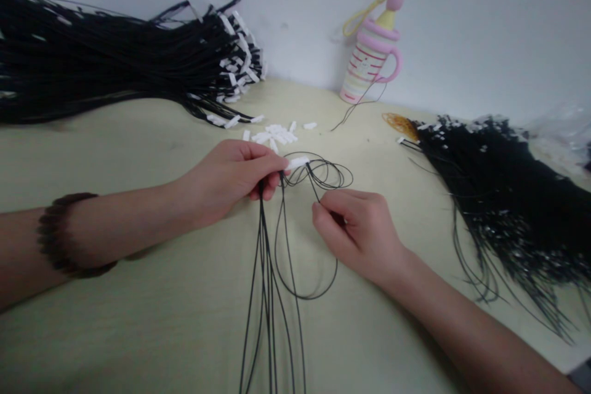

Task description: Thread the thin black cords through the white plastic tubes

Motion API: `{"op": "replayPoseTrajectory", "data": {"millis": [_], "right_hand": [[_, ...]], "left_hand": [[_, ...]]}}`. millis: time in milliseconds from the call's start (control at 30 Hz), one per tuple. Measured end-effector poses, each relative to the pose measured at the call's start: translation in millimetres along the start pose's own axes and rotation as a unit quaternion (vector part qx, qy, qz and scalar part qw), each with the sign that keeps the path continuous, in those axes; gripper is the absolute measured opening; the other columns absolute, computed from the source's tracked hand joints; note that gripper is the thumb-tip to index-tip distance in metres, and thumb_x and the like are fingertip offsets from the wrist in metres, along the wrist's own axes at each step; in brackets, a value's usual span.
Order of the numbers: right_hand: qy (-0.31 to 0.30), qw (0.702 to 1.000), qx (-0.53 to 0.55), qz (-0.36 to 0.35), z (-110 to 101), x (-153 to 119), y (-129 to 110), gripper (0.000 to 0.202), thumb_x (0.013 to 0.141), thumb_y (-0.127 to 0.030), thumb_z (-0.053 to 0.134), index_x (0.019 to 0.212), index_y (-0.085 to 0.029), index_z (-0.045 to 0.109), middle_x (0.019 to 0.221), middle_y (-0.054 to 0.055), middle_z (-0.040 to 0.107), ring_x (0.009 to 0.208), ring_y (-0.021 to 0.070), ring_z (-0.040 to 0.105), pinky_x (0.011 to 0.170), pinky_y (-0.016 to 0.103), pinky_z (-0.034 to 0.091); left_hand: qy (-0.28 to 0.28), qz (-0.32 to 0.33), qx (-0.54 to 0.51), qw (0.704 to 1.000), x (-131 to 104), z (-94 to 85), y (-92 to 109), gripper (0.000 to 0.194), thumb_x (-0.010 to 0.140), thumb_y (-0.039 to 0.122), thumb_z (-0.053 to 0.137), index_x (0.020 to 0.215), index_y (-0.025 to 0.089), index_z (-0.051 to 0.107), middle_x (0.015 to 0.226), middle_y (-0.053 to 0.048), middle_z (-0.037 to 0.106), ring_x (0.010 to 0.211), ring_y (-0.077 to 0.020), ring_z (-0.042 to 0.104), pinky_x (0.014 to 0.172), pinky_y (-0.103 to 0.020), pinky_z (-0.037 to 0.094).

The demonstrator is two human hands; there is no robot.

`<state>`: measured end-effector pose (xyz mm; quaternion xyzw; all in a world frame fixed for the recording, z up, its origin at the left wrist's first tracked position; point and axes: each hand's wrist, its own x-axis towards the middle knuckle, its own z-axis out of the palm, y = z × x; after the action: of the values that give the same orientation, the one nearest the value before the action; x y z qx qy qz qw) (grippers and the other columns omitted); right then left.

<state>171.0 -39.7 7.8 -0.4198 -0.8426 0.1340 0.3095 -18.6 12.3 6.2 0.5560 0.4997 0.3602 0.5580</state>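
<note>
My left hand (231,178) pinches a small white plastic clip (298,162) together with a bundle of thin black cords (265,295) that trail toward me across the pale table (138,320). My right hand (357,231) sits just right of it, fingers closed on a single black cord (314,188) that runs up to the clip. Loops of that cord (330,175) curl behind the clip, and one larger loop (305,286) hangs below my right hand. A dark bead bracelet (60,234) is on my left wrist.
A heap of loose white clips (277,133) lies just beyond my hands. A big bundle of black cords with white clips (115,61) fills the far left. Another black cord pile (508,197) spreads at right. A pink striped bottle (372,55) stands against the wall.
</note>
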Motion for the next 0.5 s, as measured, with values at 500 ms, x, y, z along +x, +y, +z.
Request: {"op": "replayPoseTrajectory", "data": {"millis": [500], "right_hand": [[-0.016,1.000,-0.011,0.008,-1.1,0.2,0.7,0.030,0.081,-0.012,0.048,0.059,-0.019,0.029,0.055,-0.006,0.027,0.050,0.0071,0.030,0.051,0.024,0.023]], "left_hand": [[-0.004,-0.006,-0.011,1.000,-0.5,0.3,-0.2,0.029,0.081,0.025,0.060,0.053,0.016,0.059,0.049,0.001,0.052,0.044,-0.0064,0.044,0.042,-0.017,0.032]]}}
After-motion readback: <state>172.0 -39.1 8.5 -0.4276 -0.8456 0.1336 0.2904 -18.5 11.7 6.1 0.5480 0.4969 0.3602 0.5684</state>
